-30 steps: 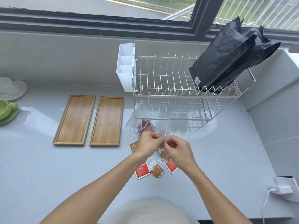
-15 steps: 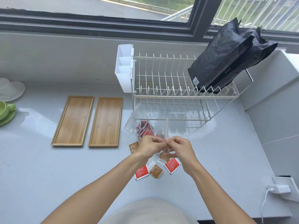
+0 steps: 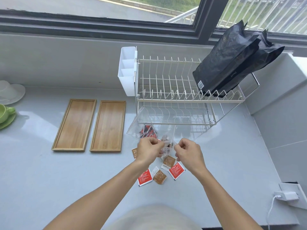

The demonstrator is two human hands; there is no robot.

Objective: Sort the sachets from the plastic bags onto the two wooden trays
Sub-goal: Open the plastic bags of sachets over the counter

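Note:
My left hand [image 3: 148, 151] and my right hand [image 3: 188, 151] each pinch one side of the mouth of a clear plastic bag [image 3: 167, 141], which hangs open between them. A second clear bag [image 3: 137, 127] with red sachets inside lies just behind it. Below my hands on the counter lie two red sachets [image 3: 144, 177] [image 3: 177, 170] and brown sachets [image 3: 159, 176] [image 3: 168, 161]; another brown one [image 3: 134, 152] peeks out left of my left hand. Two wooden trays [image 3: 75, 125] [image 3: 108, 126] lie side by side to the left, with nothing on them.
A white wire dish rack [image 3: 179, 97] stands behind the bags, with a white cutlery holder [image 3: 127, 72] and black pouches [image 3: 232, 62] on it. Green cup and saucer [image 3: 5, 115] and white saucer [image 3: 11, 92] sit far left. A white charger [image 3: 285, 195] lies at right.
My hands have moved apart, pulling the mouth of the clear bag open. The brown sachets below it show more.

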